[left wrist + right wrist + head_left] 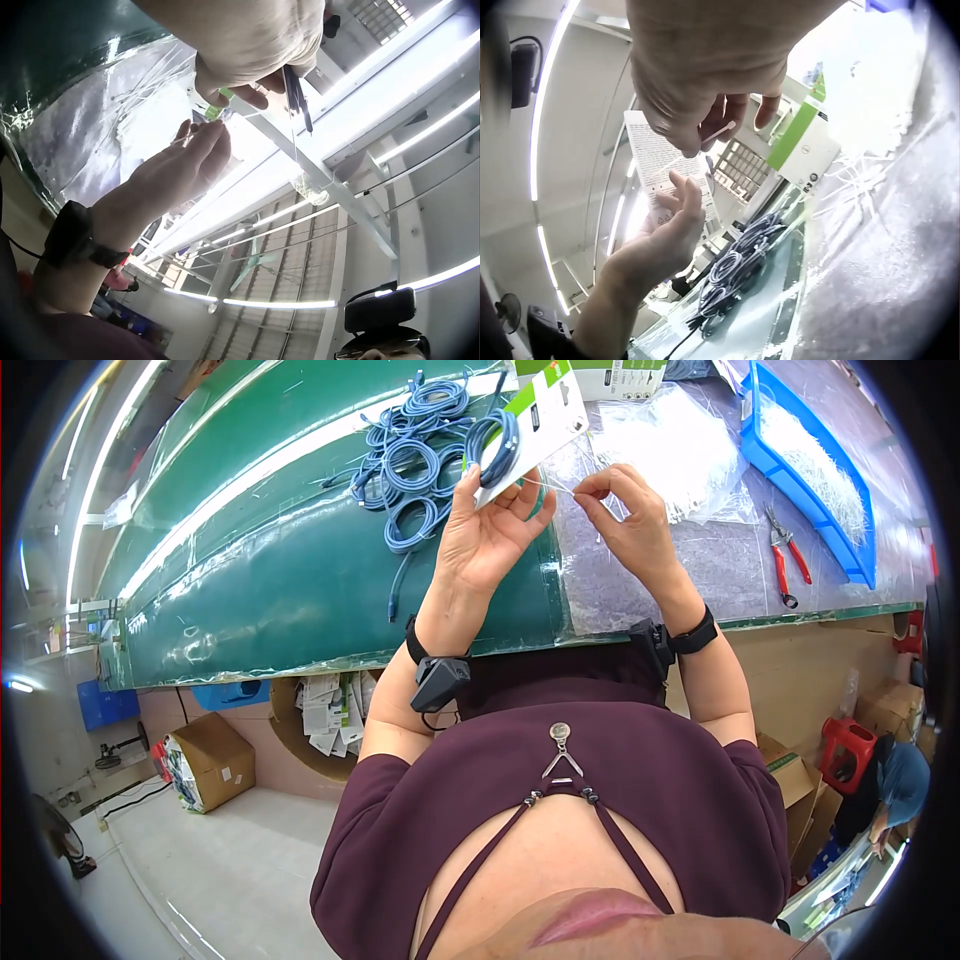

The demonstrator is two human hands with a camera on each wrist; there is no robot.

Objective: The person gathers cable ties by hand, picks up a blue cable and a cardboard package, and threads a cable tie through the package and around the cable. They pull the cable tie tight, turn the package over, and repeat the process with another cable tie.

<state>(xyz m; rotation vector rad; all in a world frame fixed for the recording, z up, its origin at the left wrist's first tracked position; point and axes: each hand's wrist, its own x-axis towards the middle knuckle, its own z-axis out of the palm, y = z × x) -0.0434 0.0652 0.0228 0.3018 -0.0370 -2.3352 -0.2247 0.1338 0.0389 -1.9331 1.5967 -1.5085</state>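
Observation:
My left hand (487, 538) grips a white and green cardboard package card (548, 418) together with a coiled blue cable (497, 452) lying against its face. To its right, the thumb and forefinger of my right hand (632, 518) pinch a thin white cable tie (550, 485), which runs across to the card. In the right wrist view the head of the tie (724, 130) sticks out between the fingers, and the printed back of the card (654, 154) faces the camera. The left hand's fingertips stand behind the card's lower edge.
Several coiled blue cables (410, 470) lie on the green mat at left. A plastic bag of white ties (675, 455), a blue tray (752, 435) of white strands and red-handled cutters (781, 565) lie at right. A green-and-white box (625, 378) stands behind.

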